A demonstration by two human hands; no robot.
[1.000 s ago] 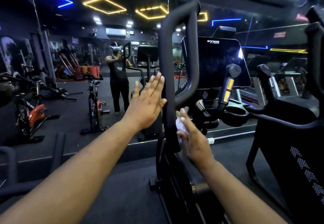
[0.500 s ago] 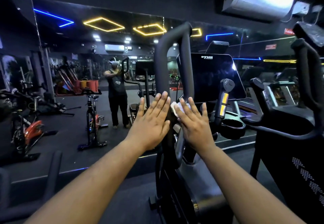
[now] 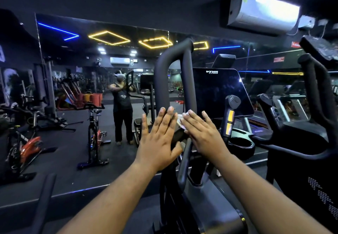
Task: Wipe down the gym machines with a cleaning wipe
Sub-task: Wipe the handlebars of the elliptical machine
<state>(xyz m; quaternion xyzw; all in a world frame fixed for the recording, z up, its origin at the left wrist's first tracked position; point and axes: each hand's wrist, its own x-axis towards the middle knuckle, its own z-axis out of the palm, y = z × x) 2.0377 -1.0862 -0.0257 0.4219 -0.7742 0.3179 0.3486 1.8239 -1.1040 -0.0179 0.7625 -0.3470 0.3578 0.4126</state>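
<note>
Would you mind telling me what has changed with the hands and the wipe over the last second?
The right hand slid the white wipe up the loop handlebar, from near its lower bend to level with the left hand. Nothing was taken hold of or let go. The left hand stays flat against the handlebar's other tube, fingers straight, and the right still presses the wipe with straight fingers.

Left hand (image 3: 158, 138): arm extended, fingers straight, palm forward; right hand (image 3: 201, 133): arm extended, fingers straight, pressing flat
</note>
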